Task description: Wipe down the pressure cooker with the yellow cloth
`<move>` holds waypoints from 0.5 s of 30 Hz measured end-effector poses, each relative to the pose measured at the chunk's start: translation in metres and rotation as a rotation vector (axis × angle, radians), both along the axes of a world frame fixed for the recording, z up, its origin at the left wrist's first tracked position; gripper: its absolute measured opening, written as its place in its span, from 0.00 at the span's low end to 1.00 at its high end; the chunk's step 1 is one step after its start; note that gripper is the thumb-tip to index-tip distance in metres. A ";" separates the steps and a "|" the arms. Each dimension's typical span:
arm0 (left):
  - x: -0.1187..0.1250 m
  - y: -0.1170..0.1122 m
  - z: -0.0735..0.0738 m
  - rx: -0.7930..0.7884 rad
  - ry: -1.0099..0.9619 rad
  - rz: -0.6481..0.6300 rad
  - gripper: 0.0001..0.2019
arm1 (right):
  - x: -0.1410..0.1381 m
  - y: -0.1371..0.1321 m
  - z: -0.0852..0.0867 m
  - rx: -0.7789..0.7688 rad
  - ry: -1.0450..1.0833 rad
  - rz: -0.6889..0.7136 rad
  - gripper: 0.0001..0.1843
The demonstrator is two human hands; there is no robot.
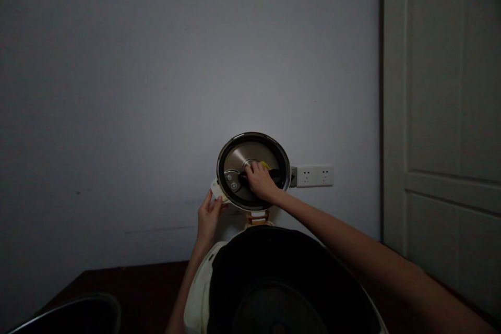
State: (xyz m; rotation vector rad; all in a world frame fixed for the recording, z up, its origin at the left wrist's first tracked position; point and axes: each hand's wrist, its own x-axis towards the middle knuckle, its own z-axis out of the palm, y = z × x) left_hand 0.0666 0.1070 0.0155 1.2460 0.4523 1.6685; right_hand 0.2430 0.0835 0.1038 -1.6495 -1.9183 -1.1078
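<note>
A white electric cooker (pixel 198 292) stands before me with its round lid (pixel 235 159) raised upright on the rear hinge (pixel 258 217). My left hand (pixel 209 215) pinches the pale tab at the lid's lower left edge. Against the metal inner face of the lid, my right hand (pixel 260 181) presses with bent fingers. A bit of yellow cloth (pixel 265 165) shows beyond its knuckles; most of it is hidden by the hand. Below, the cooker's dark inside (pixel 274 266) faces up, too dim to make out details.
At the lower left is a dark round pot (pixel 78 313) with a shiny rim, on a dark reddish table (pixel 148 282). Behind the cooker rises a plain wall (pixel 156 88) with a white socket panel (pixel 315 176). A pale panelled door (pixel 434 115) is on the right.
</note>
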 end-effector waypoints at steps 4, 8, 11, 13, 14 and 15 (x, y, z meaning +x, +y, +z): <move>-0.001 0.000 -0.001 -0.012 0.001 0.005 0.33 | 0.009 0.017 0.046 0.070 0.101 -0.041 0.17; -0.002 0.001 -0.003 -0.007 0.004 -0.005 0.35 | 0.028 0.022 0.060 0.084 0.158 -0.094 0.18; -0.002 0.001 -0.003 0.002 0.009 -0.011 0.36 | 0.034 0.013 0.031 0.050 0.163 -0.118 0.18; -0.002 0.001 -0.002 -0.002 0.006 -0.007 0.38 | 0.032 0.003 0.004 0.000 0.134 -0.106 0.17; -0.001 0.001 -0.002 -0.003 0.007 -0.003 0.38 | 0.030 -0.002 -0.009 -0.032 0.102 -0.082 0.16; -0.001 0.002 -0.002 -0.003 0.008 0.003 0.39 | 0.026 -0.006 -0.020 -0.063 0.061 -0.050 0.14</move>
